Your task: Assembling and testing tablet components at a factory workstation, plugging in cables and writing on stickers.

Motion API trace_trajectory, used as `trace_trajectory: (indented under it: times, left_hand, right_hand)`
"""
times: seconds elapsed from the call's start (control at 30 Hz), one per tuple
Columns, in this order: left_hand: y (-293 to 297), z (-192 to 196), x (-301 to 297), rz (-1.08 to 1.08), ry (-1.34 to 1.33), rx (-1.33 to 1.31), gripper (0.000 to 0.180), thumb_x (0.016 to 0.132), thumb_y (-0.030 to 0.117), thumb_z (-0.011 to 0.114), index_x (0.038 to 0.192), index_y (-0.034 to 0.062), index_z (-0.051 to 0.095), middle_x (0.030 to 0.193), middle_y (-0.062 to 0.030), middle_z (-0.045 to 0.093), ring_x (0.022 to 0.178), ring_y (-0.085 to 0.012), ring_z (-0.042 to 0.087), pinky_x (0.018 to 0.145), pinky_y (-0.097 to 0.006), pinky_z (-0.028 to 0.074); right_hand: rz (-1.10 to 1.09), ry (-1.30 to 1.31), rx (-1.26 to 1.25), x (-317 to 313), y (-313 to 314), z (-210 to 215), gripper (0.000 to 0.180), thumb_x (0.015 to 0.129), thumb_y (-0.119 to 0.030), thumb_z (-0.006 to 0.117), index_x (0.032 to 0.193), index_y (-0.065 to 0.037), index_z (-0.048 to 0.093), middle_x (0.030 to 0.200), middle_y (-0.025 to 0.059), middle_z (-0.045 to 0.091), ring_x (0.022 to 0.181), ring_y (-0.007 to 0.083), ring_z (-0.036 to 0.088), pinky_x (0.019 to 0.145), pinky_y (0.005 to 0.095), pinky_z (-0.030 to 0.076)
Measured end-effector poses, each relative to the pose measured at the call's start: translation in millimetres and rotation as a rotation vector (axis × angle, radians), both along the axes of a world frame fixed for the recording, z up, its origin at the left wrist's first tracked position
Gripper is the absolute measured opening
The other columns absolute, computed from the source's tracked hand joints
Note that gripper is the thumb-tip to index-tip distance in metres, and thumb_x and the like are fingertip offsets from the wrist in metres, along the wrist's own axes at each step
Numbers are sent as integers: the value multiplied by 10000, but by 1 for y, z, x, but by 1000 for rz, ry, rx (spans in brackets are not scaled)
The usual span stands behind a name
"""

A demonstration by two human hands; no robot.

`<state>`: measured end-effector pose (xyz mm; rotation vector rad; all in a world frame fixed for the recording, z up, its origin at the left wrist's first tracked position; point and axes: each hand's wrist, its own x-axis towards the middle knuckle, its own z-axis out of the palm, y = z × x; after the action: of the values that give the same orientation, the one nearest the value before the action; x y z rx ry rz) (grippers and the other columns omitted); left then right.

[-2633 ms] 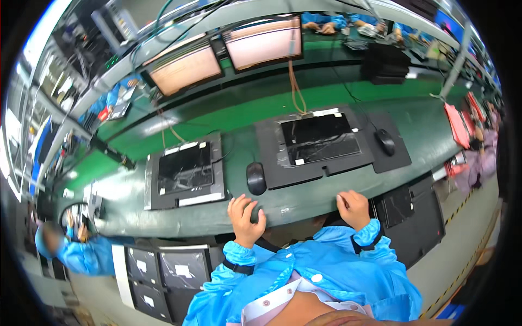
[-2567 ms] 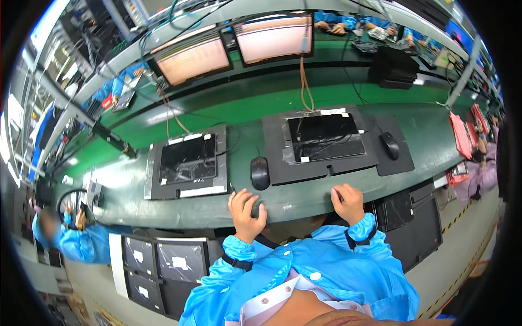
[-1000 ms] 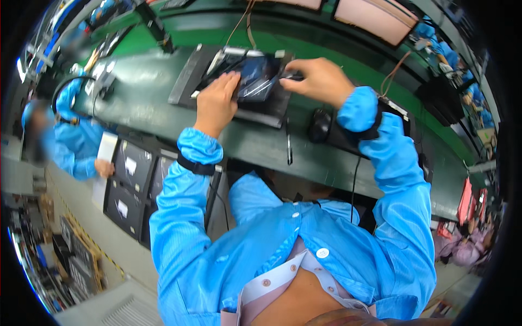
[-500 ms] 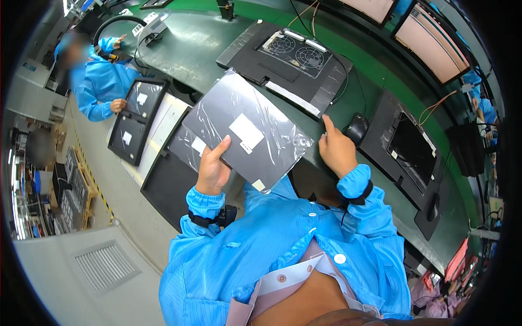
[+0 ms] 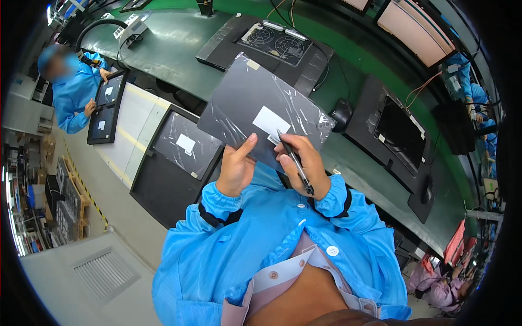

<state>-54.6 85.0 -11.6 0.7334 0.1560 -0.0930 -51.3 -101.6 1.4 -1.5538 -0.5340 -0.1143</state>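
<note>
Hands had pulled the wrapped laptop (image 5: 265,117) closer to my chest than before; my left hand (image 5: 235,169) clamped its lower edge, my right hand (image 5: 302,163) gripped it and a pen (image 5: 295,161).

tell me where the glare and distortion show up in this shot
Head view: glare streaks the plastic wrap on the dark laptop held by the left hand and right hand; fisheye bends the green bench edges, corners go black, and the co-worker's face is blurred.
</note>
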Motion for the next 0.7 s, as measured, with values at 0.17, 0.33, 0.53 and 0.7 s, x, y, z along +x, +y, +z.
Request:
trace_trajectory:
  times: [0.17,0.33,0.53,0.7]
  left_hand:
    - [-3,-5,-1,-10,2,27,348,1005,83,631,1342,26,564,1275,-76,650,1194,-198,607,1015,-379,477]
    - [-3,-5,0,-12,7,28,361,1006,85,633,1354,28,557,1285,-74,647,1195,-195,602,1025,-370,466]
    - [-2,-4,-1,19,-7,55,385,1005,79,632,1373,22,535,1301,-80,637,1201,-201,598,1027,-366,467]
    - [12,0,-10,50,-5,82,431,996,87,651,1399,21,515,1335,-88,622,1222,-204,587,1041,-376,463]
  right_hand:
    - [-74,-173,-269,6,-6,-2,248,912,-79,661,1145,2,682,912,150,676,887,304,626,785,392,512]
    - [-94,-208,-284,8,-2,-2,236,903,-64,662,1129,-5,692,856,126,682,873,290,620,770,388,508]
    - [-102,-191,-309,10,2,-1,233,897,-57,654,1121,-9,697,848,116,696,868,285,620,788,384,504]
    - [219,123,-85,8,-8,-7,231,962,-124,602,1130,6,693,819,87,692,886,244,616,831,372,496]
